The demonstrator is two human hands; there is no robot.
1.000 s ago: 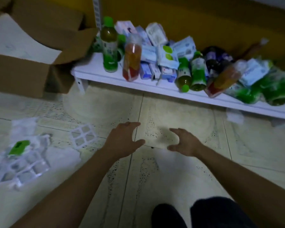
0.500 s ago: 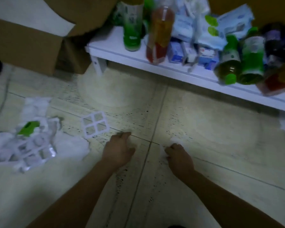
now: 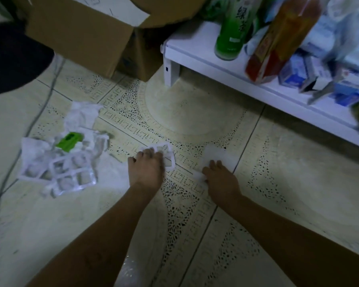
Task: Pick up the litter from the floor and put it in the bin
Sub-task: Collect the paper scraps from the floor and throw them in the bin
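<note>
My left hand [image 3: 146, 167] reaches down to the tiled floor, its fingers curled over the near-left corner of a small white four-cell plastic tray [image 3: 167, 154]. My right hand [image 3: 221, 178] pinches a translucent white plastic sheet [image 3: 215, 155] that sticks out past its fingers, low over the floor. To the left lies a pile of litter [image 3: 56, 158]: crumpled white paper, larger clear cell trays and a green wrapper [image 3: 69, 141]. No bin is clearly in view.
A low white shelf [image 3: 197, 51] with bottles and packets runs along the right. An open cardboard box [image 3: 77, 32] stands at the back, with a dark rounded object [image 3: 10, 59] at far left. A grey cable [image 3: 5, 177] crosses the floor. Clear plastic [image 3: 127, 270] shows at the bottom edge.
The view has swung left and closer to the floor. My left hand moved onto the small four-cell tray. My right hand closed on the translucent sheet and carries it along.
</note>
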